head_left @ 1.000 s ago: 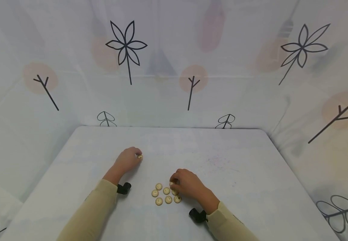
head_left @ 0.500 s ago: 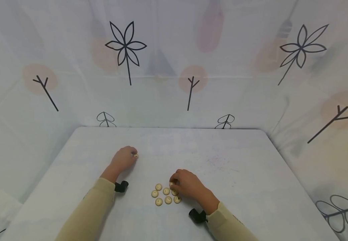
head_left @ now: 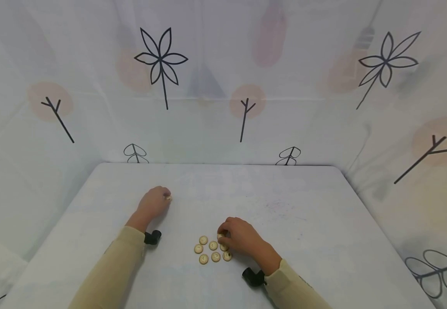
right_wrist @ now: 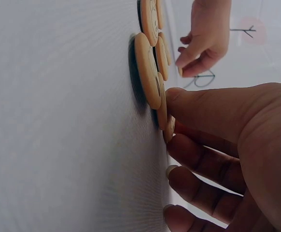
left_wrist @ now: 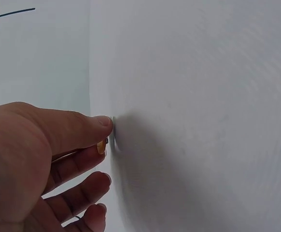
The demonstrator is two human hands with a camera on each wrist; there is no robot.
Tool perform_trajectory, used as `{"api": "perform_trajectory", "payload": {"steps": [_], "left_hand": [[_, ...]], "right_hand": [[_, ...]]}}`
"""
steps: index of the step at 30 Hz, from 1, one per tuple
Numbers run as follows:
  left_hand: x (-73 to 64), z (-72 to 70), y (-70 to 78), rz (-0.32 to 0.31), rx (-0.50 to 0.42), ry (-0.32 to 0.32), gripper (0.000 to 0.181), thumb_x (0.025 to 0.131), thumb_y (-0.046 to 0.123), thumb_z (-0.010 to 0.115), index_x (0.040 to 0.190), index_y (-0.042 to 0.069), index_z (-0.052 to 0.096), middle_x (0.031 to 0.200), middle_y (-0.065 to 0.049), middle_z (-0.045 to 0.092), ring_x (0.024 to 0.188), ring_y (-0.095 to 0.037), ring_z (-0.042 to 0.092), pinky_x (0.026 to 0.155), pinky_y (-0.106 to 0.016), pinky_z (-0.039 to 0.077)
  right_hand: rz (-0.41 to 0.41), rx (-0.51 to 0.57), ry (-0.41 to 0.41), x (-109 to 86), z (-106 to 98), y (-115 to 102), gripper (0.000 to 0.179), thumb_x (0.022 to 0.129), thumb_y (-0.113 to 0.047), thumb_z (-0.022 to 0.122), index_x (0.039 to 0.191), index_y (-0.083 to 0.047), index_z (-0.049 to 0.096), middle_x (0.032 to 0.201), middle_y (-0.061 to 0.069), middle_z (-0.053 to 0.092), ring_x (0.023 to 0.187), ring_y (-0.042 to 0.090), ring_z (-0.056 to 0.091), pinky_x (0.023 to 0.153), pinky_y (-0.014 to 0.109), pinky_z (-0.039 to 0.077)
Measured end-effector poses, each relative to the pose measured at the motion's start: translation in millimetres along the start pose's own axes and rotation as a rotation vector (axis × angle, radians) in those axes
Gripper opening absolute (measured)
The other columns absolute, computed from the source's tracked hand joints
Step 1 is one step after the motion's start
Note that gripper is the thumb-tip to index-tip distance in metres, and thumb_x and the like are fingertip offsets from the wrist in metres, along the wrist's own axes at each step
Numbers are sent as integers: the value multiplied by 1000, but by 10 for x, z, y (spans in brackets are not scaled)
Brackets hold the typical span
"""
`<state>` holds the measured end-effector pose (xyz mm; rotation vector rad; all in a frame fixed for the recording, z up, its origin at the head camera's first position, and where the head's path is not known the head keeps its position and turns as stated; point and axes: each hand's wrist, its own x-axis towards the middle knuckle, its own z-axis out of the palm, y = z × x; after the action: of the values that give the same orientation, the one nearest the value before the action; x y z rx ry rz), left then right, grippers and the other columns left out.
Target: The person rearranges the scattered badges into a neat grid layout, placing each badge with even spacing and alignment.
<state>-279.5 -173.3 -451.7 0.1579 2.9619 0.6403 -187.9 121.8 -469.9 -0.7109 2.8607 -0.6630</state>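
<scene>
Left hand [head_left: 153, 203] pinches a round wooden disc [head_left: 168, 198] between thumb and fingers, at the left of the tabletop [head_left: 316, 240], well apart from the rest. Right hand [head_left: 242, 235] pinches another disc [head_left: 220, 236] at the far right edge of a loose cluster of seven similar discs [head_left: 213, 245]; its thumb partly covers the nearest one (dark markings on the faces, too small to read from the head view). Black wrist cameras [head_left: 253, 277] sit under both wrists, beige sleeves [head_left: 109, 268] above. Patterned white cloth [head_left: 208, 124] with plant drawings stands behind the tabletop.
</scene>
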Motion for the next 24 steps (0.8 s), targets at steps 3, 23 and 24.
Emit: {"api": "perform_trajectory", "payload": {"steps": [3, 23, 24], "left_hand": [[14, 9, -29, 2, 1, -2, 31, 97, 18, 54, 121, 0, 61, 126, -21, 59, 125, -41, 50, 105, -53, 39], [89, 80, -80, -3, 4, 6, 32, 97, 21, 55, 121, 0, 62, 125, -20, 59, 123, -40, 52, 105, -52, 40], [92, 83, -77, 1, 6, 7, 32, 97, 21, 55, 121, 0, 61, 126, -20, 59, 123, -40, 52, 105, -52, 40]], "right_hand": [[5, -1, -2, 3, 0, -1, 16, 87, -28, 71, 99, -18, 72, 92, -8, 63, 83, 8, 54, 74, 29, 48], [-24, -15, 9, 7, 22, 29, 17, 87, -29, 71, 99, -17, 72, 92, -8, 63, 83, 7, 54, 75, 29, 48], [-24, -16, 10, 8, 25, 32, 17, 87, -29, 71, 99, -18, 72, 92, -8, 63, 83, 7, 55, 75, 29, 48]]}}
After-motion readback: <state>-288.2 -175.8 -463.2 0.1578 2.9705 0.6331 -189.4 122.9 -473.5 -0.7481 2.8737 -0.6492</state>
